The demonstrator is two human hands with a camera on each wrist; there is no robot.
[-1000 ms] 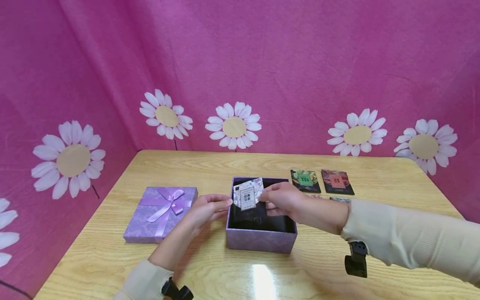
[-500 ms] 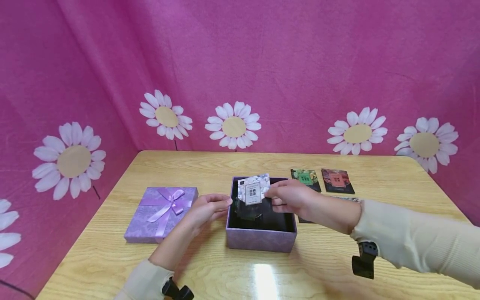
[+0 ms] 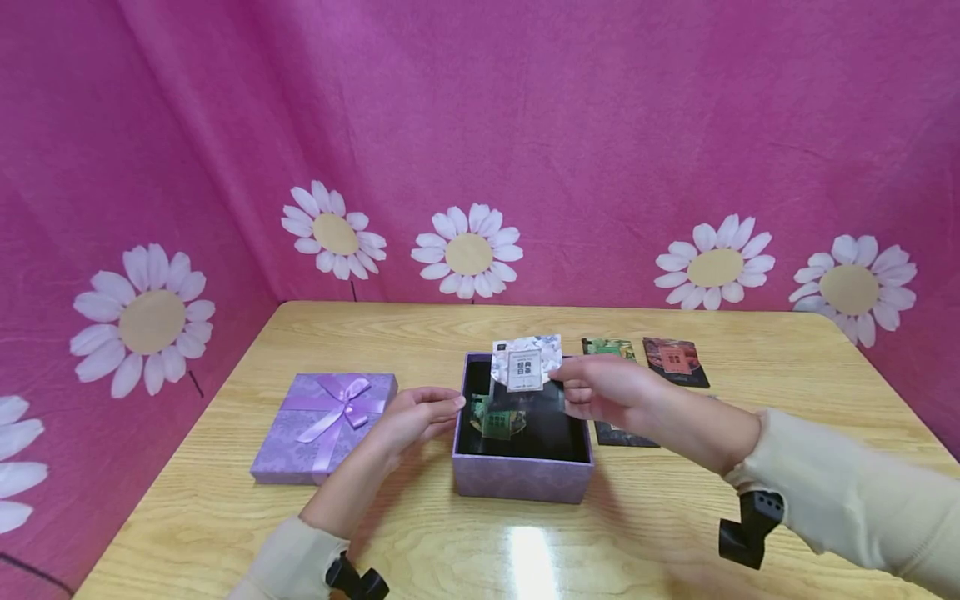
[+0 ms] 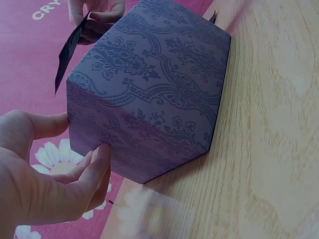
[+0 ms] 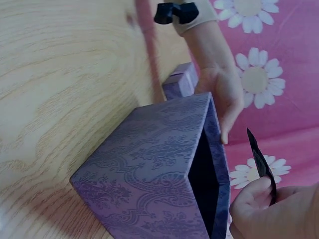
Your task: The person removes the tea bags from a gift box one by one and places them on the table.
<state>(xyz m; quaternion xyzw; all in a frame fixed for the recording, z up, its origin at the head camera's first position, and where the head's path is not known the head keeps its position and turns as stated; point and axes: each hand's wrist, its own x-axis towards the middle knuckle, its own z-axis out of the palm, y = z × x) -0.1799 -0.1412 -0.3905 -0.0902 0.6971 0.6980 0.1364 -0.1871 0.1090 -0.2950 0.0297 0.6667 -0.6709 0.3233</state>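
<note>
My right hand (image 3: 611,392) pinches a tea sachet (image 3: 527,365) by its right edge, above the box. The sachet has a pale floral top with a white label and a dark lower part; it appears edge-on, a thin dark packet (image 5: 259,159), in the right wrist view. Below it, the lidless purple gift box (image 3: 517,481) stands on the table with a green-labelled sachet (image 3: 497,425) inside, partly covered by the held one. My left hand (image 3: 412,418) holds the box's left side, thumb at the rim and fingers (image 4: 99,162) against the patterned outer wall.
The purple box lid (image 3: 292,437) with a ribbon bow lies left of the box. On the table (image 3: 420,342) to the right lie a green sachet (image 3: 611,346), a red sachet (image 3: 675,360) and others partly hidden by my right arm. A pink daisy-patterned curtain (image 3: 570,150) hangs behind.
My right hand has raised the sachet and carried it to the right, over the box's back edge. The green sachet inside the box has come into view. My left hand has stayed put.
</note>
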